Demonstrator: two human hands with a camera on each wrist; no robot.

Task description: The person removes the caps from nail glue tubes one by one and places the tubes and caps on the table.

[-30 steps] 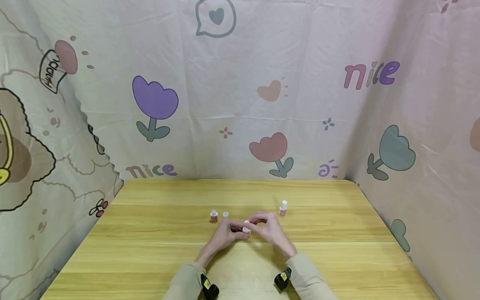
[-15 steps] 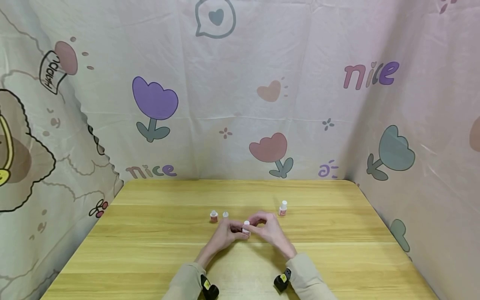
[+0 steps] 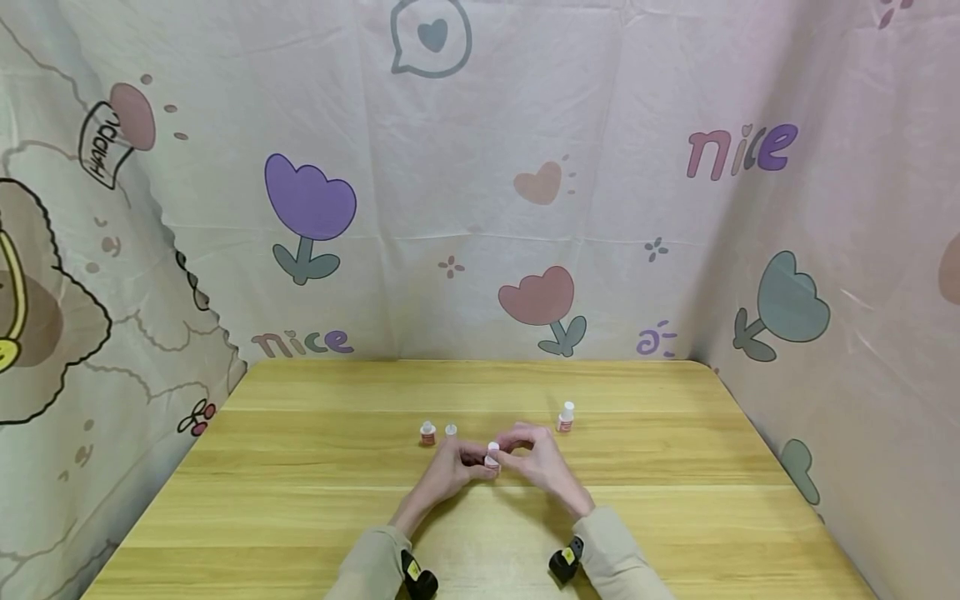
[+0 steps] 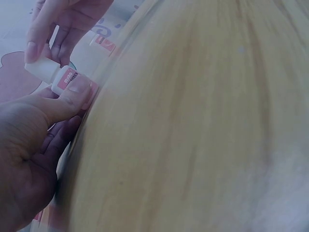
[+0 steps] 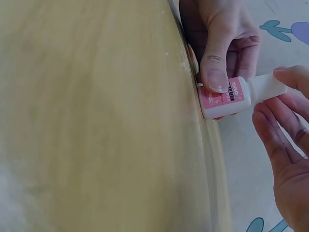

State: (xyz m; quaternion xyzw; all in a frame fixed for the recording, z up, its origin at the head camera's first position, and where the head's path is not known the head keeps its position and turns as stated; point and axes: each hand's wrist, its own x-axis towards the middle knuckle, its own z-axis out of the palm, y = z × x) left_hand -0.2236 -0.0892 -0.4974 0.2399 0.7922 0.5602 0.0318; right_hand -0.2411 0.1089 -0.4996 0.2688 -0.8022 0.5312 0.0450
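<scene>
Glue bottle (image 5: 237, 102) upright, about mid-desk (image 3: 675, 517) between left and right edges. Left hand (image 3: 450, 468) pinches its body; right hand's (image 3: 542, 457) fingers pinch its white cap (image 5: 269, 87). Cap on neck; twisting on or off, can't tell, probably unfinished. Nearer desk's far edge: short-topped bottle (image 3: 427, 434), partly hidden neighbour (image 3: 451, 430), leftward; tall-capped bottle (image 3: 566, 417), rightward, perhaps left to do.
</scene>
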